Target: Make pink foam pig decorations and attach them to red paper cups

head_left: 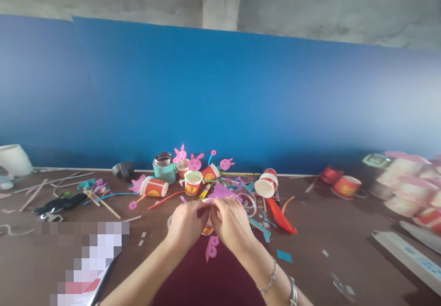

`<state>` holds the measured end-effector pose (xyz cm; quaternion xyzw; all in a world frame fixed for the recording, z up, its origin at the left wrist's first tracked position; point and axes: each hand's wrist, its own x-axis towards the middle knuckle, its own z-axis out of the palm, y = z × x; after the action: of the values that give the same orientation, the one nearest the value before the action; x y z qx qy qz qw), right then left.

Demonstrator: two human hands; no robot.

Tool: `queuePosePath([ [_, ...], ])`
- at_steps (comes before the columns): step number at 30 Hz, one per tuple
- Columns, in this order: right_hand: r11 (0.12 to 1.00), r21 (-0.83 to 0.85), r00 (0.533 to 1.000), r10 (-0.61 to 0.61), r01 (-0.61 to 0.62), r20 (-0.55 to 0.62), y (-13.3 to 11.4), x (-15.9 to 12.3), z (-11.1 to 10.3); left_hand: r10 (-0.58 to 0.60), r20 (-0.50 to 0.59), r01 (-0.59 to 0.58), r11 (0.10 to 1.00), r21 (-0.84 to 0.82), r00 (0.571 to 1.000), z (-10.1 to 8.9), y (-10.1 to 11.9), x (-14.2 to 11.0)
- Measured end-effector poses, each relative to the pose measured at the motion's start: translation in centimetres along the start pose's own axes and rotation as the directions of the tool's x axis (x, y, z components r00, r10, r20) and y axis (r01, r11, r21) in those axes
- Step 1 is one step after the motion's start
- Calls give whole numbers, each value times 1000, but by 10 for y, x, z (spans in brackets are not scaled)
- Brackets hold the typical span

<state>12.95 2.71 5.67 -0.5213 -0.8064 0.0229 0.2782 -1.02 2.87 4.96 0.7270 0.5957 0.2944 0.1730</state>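
Observation:
My left hand (189, 219) and my right hand (233, 219) meet in the middle, fingers pinched together at the rim of a red and yellow paper cup (207, 230). A tiny bit of purple shows between the fingertips, but my fingers cover most of it. Below the cup lies a pink paper cutout (212, 247) with round shapes. Just beyond my hands is a purple paper sheet (222, 191). A paper cup (193, 187) with a pink animal-face cutout (195, 162) stands upright behind, and another decorated cup (154, 187) lies on its side.
A teal thermos (164, 170) stands before the blue partition (220, 99). Rightward are tape rolls (253, 205), red-handled scissors (280, 216), a tipped cup (266, 184), stacked cups (406, 182) and a power strip (409, 260). Paper strips and a black strap (62, 205) lie at left.

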Motion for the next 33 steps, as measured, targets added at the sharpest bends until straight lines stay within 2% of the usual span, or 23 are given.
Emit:
queuePosePath([
  [3,1000,10,999,-26,26,20,1,0,0,6,3,-6,999,43,1000,0,1,0],
  [10,1000,4,999,-5,5,-50,2,0,3,38,15,-39,997,61,999,1,4,-3],
  [16,998,66,997,-16,21,-75,6,3,2,-10,5,11,998,-67,1000,4,-2,-1],
  [21,996,86,990,-10,23,-144,15,6,-3,-68,14,69,975,-211,998,7,-6,4],
  [26,991,85,973,121,-105,-199,42,11,-16,-118,43,125,962,-244,992,6,-13,10],
  [30,957,8,949,290,-291,-121,70,15,-21,-38,104,64,964,-258,994,-3,-16,12],
  [33,928,-66,930,364,-367,-45,89,16,-19,12,161,32,962,-271,987,-11,-17,13],
])
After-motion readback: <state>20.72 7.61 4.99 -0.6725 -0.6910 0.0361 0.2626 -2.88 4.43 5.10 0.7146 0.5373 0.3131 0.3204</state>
